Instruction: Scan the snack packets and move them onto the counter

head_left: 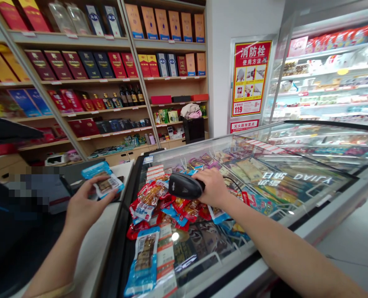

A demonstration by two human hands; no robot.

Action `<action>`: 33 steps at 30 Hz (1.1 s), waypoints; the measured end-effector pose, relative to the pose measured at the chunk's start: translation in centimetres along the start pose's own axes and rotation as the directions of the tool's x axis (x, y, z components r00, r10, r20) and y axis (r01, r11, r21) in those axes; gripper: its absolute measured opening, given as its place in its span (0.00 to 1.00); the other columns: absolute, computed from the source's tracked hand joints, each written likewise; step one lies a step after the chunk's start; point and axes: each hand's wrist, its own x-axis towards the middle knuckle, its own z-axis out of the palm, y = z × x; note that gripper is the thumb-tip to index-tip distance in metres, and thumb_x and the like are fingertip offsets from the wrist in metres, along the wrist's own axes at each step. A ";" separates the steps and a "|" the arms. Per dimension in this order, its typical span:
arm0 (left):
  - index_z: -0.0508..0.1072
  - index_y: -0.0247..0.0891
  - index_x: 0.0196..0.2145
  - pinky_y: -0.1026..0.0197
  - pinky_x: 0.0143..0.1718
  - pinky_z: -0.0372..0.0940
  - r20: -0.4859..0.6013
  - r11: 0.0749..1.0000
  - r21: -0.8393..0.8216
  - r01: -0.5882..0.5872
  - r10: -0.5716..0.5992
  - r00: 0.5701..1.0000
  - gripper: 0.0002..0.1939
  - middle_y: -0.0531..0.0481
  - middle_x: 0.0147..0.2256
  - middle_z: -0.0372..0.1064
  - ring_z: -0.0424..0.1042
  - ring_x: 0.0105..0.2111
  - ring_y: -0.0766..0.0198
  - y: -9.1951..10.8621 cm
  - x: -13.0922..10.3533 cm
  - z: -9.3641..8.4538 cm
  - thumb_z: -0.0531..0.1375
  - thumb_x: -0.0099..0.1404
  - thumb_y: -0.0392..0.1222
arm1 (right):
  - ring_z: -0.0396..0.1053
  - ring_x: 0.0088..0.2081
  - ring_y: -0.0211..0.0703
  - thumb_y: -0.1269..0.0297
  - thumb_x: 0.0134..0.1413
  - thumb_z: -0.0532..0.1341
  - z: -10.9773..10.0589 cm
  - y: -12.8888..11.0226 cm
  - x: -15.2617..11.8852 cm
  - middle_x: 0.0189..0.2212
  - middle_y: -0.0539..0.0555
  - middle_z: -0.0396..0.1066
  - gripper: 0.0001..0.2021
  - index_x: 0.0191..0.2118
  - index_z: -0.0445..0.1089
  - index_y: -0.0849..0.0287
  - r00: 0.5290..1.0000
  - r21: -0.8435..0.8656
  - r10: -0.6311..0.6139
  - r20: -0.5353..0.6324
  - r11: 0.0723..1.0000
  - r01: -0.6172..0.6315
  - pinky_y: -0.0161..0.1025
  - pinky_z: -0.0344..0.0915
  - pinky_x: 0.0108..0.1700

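Observation:
Over the white counter (101, 244), my left hand (83, 205) grips a small blue snack packet (105, 180) with a clear window and a white label carrying a barcode. My right hand (214, 188) is wrapped round the handle of a black barcode scanner (184, 185), whose head points left towards that packet. Beneath the scanner, a heap of red snack packets (148, 198) lies on the glass top of the freezer, with some blue ones among them. Apart at the near end of the heap lies another blue snack packet (145, 258), brown pieces showing through its window.
The chest freezer (295, 198) runs to the right, with packaged goods under its glass. A black cable (235, 184) trails behind my right hand. Dark checkout equipment (7, 231) stands at the left. Behind are shelves of boxed bottles (92, 64) and a lit fridge (326, 78).

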 end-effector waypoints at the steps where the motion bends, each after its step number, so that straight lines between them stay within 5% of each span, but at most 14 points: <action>1: 0.75 0.37 0.50 0.55 0.45 0.70 0.023 0.998 -0.025 -0.054 0.054 0.998 0.31 0.43 0.48 0.77 0.75 0.41 0.56 0.3 -0.2 0.4 0.60 0.57 0.63 | 0.73 0.39 0.48 0.64 0.41 0.66 0.0 0.0 0.0 0.34 0.53 0.80 0.13 0.37 0.77 0.55 1.000 0.001 -0.004 -0.002 1.000 0.004 0.41 0.52 0.40; 4: 0.73 0.38 0.55 0.52 0.52 0.69 0.107 0.983 -0.082 -0.162 0.170 0.980 0.36 0.42 0.52 0.76 0.75 0.49 0.51 1.0 -0.6 1.4 0.62 0.57 0.66 | 0.72 0.38 0.47 0.63 0.42 0.66 0.1 0.0 0.1 0.33 0.52 0.80 0.12 0.37 0.77 0.54 1.000 -0.001 -0.025 -0.006 1.000 0.025 0.41 0.52 0.40; 15: 0.64 0.43 0.66 0.42 0.55 0.62 0.209 0.891 0.027 -0.452 0.437 0.875 0.37 0.38 0.51 0.76 0.75 0.50 0.44 0.8 -1.8 4.0 0.60 0.63 0.60 | 0.71 0.37 0.46 0.60 0.42 0.68 -0.3 -0.8 -0.1 0.34 0.52 0.80 0.15 0.40 0.76 0.54 0.995 0.003 -0.080 0.058 0.997 0.080 0.43 0.50 0.42; 33: 0.63 0.42 0.67 0.43 0.61 0.58 0.317 0.945 0.012 -0.326 0.306 0.898 0.42 0.40 0.54 0.74 0.71 0.55 0.44 2.1 -2.1 3.8 0.61 0.60 0.63 | 0.72 0.39 0.47 0.59 0.44 0.66 -0.6 -1.3 0.0 0.35 0.52 0.80 0.15 0.41 0.77 0.53 0.986 -0.023 -0.056 0.158 0.998 0.061 0.44 0.51 0.43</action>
